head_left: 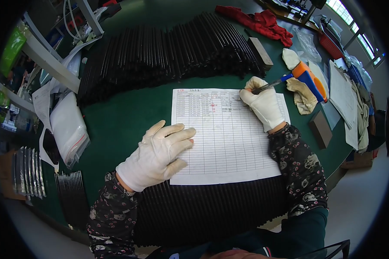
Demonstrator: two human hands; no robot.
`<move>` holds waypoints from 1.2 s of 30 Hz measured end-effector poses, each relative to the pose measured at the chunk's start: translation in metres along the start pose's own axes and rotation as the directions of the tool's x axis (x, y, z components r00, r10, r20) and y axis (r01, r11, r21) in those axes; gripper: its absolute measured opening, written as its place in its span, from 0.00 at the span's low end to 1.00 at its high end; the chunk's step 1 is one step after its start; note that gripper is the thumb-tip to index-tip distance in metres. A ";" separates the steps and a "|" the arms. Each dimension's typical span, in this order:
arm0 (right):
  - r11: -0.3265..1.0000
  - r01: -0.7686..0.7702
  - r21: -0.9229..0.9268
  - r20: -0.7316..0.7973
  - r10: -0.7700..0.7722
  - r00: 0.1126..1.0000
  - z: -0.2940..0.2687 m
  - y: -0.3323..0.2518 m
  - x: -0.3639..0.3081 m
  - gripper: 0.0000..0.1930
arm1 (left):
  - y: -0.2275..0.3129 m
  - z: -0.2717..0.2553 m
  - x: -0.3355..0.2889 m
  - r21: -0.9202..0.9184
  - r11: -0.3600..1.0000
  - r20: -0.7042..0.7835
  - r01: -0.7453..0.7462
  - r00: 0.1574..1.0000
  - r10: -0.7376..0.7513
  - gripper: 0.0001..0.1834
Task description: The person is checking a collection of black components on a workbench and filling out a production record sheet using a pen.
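Observation:
A white sheet with a printed grid lies in front of me, its upper rows filled with print and some red and dark handwriting. My right hand, in a white glove, is closed round a pen over the sheet's upper right part. My left hand, gloved too, rests flat with fingers spread on the sheet's left edge. Under the sheet's near edge, a row of thin black rods lies side by side. Another large row of black rods is spread beyond the sheet.
An orange and blue tool and a cream glove lie right of the sheet, near a dark block. A red cloth is at the back. Plastic bags and a small bundle of black rods lie on the left.

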State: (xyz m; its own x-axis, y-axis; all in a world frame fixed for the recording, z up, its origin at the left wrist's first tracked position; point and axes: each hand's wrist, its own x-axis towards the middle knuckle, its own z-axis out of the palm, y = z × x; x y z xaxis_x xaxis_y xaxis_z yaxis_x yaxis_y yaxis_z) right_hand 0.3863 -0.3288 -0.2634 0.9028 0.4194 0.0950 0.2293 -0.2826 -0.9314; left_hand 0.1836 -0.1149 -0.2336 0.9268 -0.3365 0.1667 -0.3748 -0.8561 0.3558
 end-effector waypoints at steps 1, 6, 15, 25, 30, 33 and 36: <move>1.000 0.005 -0.010 0.005 -0.005 1.000 0.000 -0.001 0.000 0.06 | 0.000 -0.001 0.000 0.003 1.000 -0.001 -0.001 1.000 0.001 0.19; 0.999 -0.012 0.042 -0.003 0.012 1.000 0.000 -0.005 -0.002 0.07 | 0.001 -0.003 0.001 -0.003 1.000 0.010 0.002 1.000 -0.002 0.19; 0.999 0.052 0.003 0.024 -0.052 0.998 0.000 0.001 -0.002 0.08 | 0.000 -0.002 0.000 0.001 1.000 0.010 -0.003 1.000 0.003 0.19; 0.996 0.089 -0.031 0.018 -0.088 0.996 0.002 0.002 -0.001 0.08 | 0.001 -0.002 0.000 0.005 1.000 0.011 0.000 1.000 0.000 0.19; 0.997 0.072 -0.036 0.034 -0.071 0.997 0.001 0.004 -0.001 0.08 | 0.000 -0.001 -0.001 0.016 1.000 0.004 -0.008 1.000 0.008 0.19; 0.998 0.059 -0.016 0.032 -0.059 0.998 0.002 0.001 -0.002 0.08 | 0.000 -0.002 -0.001 0.004 1.000 0.002 -0.005 1.000 0.005 0.20; 0.999 0.038 0.004 0.022 -0.038 0.999 0.002 -0.002 -0.002 0.08 | 0.000 -0.001 -0.001 0.005 1.000 -0.009 -0.006 1.000 0.006 0.19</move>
State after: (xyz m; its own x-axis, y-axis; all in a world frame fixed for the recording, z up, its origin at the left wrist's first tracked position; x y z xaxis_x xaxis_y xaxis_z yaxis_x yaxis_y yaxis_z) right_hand 0.3833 -0.3278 -0.2626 0.8851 0.4491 0.1225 0.2618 -0.2626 -0.9287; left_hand 0.1830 -0.1143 -0.2328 0.9243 -0.3382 0.1772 -0.3803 -0.8561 0.3499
